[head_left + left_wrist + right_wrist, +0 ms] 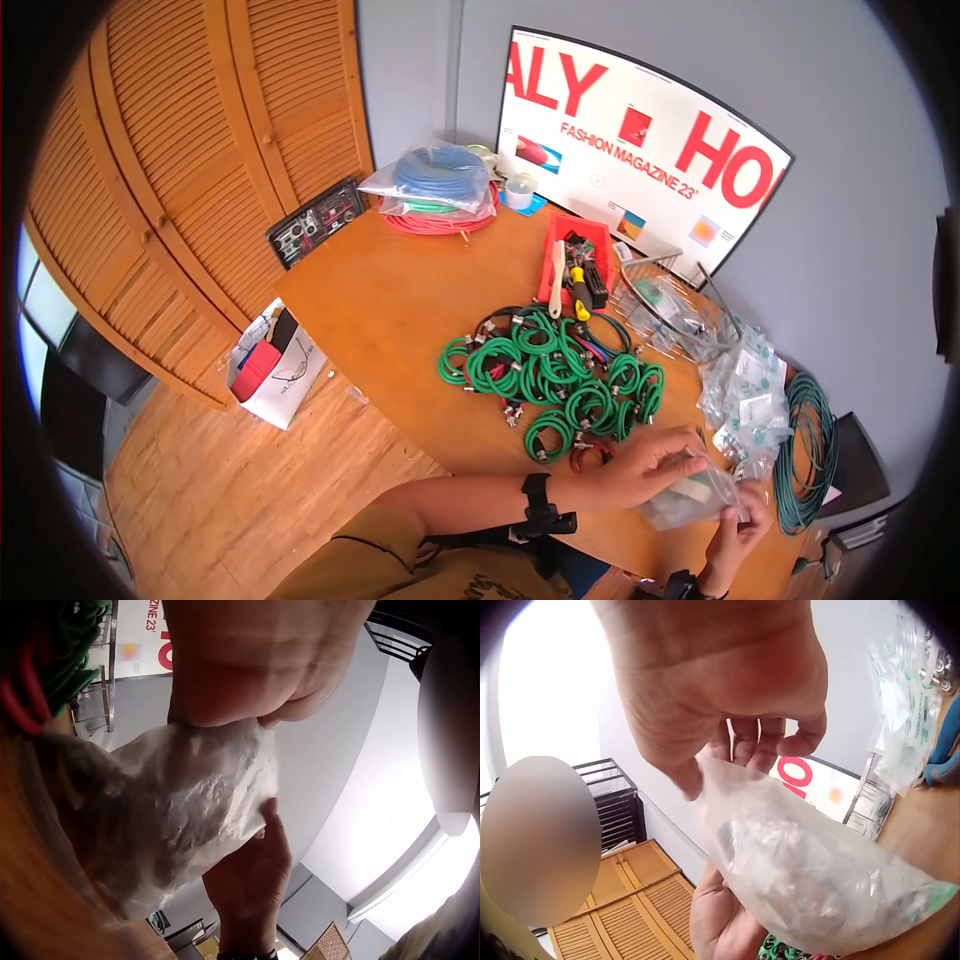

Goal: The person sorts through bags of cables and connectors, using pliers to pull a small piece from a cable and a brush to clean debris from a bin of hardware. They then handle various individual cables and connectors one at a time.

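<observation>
A clear plastic bag (685,503) is held up over the table's near right part, with small things dimly visible inside. My left hand (645,470) grips its upper left edge, and my right hand (738,525) pinches the upper right corner. In the left wrist view the cloudy bag (180,802) hangs below my left hand (262,667), with my right hand (255,877) on its far edge. The right wrist view has my right hand (727,682) pinching the top of the bag (802,862); its contents are too blurred to name.
Coiled green cables (560,370) lie in the middle of the table (380,290). Behind them stand a red bin (550,265) with tools and a monitor (640,140). More plastic bags (745,400), a wire rack and a dark green coil (805,450) are on the right.
</observation>
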The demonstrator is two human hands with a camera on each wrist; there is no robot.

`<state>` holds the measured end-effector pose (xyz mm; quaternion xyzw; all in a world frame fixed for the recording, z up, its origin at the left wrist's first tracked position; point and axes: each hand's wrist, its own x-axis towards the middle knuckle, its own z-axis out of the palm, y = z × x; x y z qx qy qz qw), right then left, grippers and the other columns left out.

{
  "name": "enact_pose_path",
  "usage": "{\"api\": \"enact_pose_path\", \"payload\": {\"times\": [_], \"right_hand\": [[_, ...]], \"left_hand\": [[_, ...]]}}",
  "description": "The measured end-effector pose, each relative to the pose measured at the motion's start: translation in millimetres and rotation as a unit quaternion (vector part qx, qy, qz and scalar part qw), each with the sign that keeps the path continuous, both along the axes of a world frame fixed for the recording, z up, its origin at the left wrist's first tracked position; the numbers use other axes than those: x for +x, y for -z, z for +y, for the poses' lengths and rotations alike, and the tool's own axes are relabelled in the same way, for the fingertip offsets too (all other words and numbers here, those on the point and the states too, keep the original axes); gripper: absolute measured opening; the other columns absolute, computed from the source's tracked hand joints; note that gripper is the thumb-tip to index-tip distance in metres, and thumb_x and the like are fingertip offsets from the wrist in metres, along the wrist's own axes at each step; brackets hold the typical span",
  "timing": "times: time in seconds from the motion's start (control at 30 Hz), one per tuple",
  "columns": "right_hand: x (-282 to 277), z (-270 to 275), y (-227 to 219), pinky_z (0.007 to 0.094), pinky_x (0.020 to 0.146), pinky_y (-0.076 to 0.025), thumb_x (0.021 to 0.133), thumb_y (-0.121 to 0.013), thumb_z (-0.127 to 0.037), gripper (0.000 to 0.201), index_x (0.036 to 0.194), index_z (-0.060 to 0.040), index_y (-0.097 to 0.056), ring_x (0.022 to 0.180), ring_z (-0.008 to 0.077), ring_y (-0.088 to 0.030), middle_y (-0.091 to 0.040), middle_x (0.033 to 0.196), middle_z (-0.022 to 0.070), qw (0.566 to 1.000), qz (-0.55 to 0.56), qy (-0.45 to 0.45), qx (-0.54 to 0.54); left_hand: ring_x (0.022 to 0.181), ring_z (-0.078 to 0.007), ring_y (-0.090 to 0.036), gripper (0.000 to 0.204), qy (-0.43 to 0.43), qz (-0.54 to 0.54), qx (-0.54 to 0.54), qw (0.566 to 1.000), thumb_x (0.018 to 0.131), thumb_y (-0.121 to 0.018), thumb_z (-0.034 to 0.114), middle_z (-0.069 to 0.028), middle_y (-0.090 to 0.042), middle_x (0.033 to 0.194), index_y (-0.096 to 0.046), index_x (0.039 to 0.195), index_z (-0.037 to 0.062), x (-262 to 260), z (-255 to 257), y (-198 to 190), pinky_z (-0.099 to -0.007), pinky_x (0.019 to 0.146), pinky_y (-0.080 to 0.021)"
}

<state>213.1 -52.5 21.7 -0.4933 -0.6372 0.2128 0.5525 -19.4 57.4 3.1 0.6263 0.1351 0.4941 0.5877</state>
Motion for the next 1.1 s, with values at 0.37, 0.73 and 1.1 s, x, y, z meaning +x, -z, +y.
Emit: {"api": "enact_pose_path", "payload": {"times": [0.37, 0.73, 1.1], "right_hand": [[-49, -11, -68, 0.0464, 0.098, -0.048, 0.103, -0.069, -0.035, 0.042, 0.117, 0.0040, -0.073, 0.109, 0.0355, -0.066, -0.068, 0.122, 0.0246, 0.990, -0.134, -0.014, 0.049], [-141, 57, -78, 0.0317, 0.074, -0.050, 0.078, -0.091, -0.024, 0.035, 0.090, 0.0042, -0.074, 0.086, 0.0213, -0.067, -0.071, 0.094, 0.0137, 0.959, -0.063, -0.275, 0.007], [-132, 27, -48, 0.0318, 0.066, -0.048, 0.086, -0.084, -0.017, 0.022, 0.084, -0.0001, -0.070, 0.074, 0.0210, -0.062, -0.062, 0.083, 0.0106, 0.977, -0.051, -0.205, -0.010]], "left_hand": [[0.110, -0.0221, -0.065, 0.014, 0.036, -0.074, 0.050, 0.995, 0.100, -0.073, 0.009, -0.0094, -0.065, 0.116, -0.073, 0.110, -0.0006, -35, -41, -33, -0.0337, 0.095, -0.050], [0.103, -0.0270, -0.069, 0.013, -0.234, -0.005, 0.103, 0.967, 0.097, -0.073, -0.001, -0.0152, -0.069, 0.112, -0.074, 0.110, -0.0049, -134, -76, -34, -0.0375, 0.089, -0.054], [0.105, -0.0260, -0.067, 0.009, -0.193, -0.061, 0.049, 0.978, 0.097, -0.074, -0.002, -0.0147, -0.068, 0.111, -0.071, 0.105, -0.0034, -129, -91, -16, -0.0381, 0.089, -0.053]]}}
